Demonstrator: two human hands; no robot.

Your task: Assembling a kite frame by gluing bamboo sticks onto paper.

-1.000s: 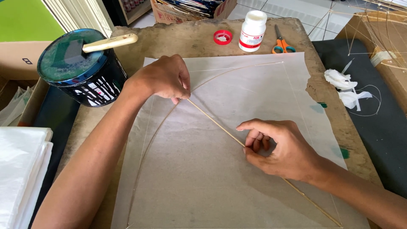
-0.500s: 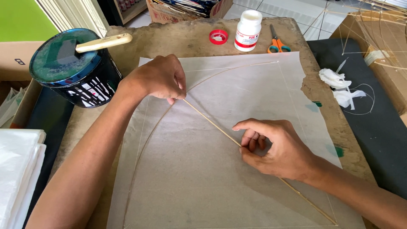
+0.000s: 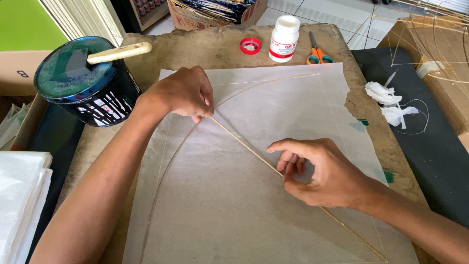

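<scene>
A sheet of thin white paper (image 3: 234, 205) lies on a worn brown board (image 3: 205, 49). On it rests a kite frame: a straight bamboo stick (image 3: 244, 145) running diagonally and a thin curved stick (image 3: 181, 146) bowed across it. My left hand (image 3: 183, 93) pinches the upper end of the straight stick where it crosses the bow. My right hand (image 3: 317, 171) pinches the same stick near its middle, fingers curled down on the paper.
A dark paint can (image 3: 83, 83) with a wooden-handled tool on its lid stands at the left. A white glue bottle (image 3: 284, 38), its red cap (image 3: 250, 46) and orange scissors (image 3: 317, 51) lie at the far edge. Crumpled white scraps (image 3: 388, 102) and more bamboo frames (image 3: 435, 44) lie right. Stacked white paper (image 3: 19, 205) lies left.
Both hands hold the same grip on the stick; only the camera view has shifted slightly.
</scene>
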